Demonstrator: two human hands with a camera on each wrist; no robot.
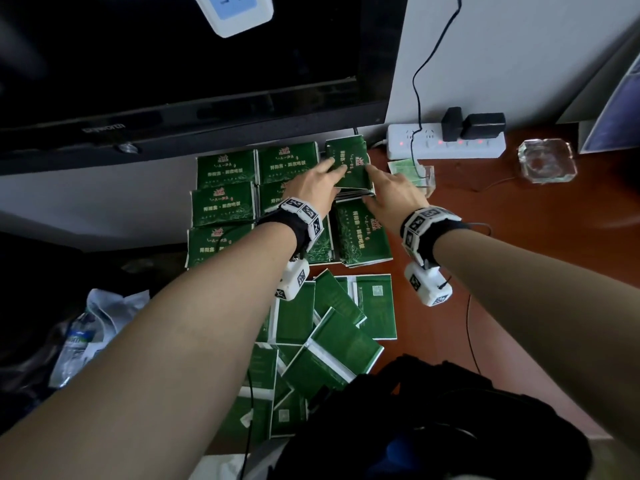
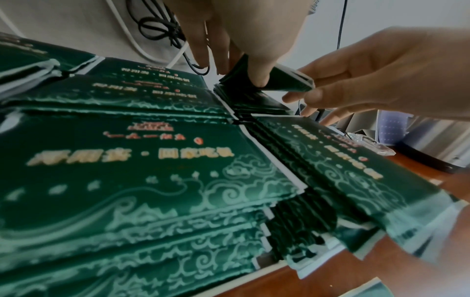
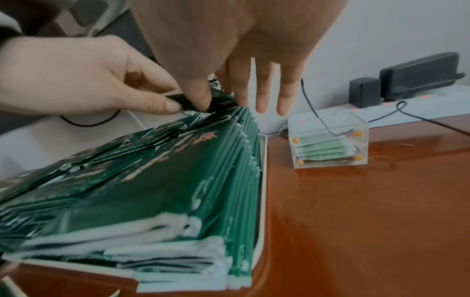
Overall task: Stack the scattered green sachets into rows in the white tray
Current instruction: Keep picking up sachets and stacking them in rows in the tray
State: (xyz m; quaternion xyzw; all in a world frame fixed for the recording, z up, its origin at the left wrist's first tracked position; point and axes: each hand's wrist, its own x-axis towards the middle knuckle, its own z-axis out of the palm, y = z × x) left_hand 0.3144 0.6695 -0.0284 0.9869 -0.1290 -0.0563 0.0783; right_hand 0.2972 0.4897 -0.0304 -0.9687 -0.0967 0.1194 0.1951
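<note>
Green sachets with gold lettering stand in stacked rows (image 1: 225, 199) in the white tray (image 3: 263, 180). On the tray's far right stack, my left hand (image 1: 334, 174) pinches a small bundle of sachets (image 1: 349, 164) between thumb and fingers; the left wrist view shows the same sachet bundle (image 2: 287, 80) tilted up. My right hand (image 1: 372, 185) has straight fingers, its thumb (image 3: 201, 98) touching the bundle's right side. Scattered sachets (image 1: 332, 341) lie in a loose pile on the brown desk nearer to me.
A clear box (image 3: 328, 142) with pale packets stands just right of the tray. Behind it lie a white power strip (image 1: 446, 145) with black adapters and a cable. A glass ashtray (image 1: 547, 161) sits far right, a monitor (image 1: 173, 81) behind, a black bag (image 1: 415, 427) near me.
</note>
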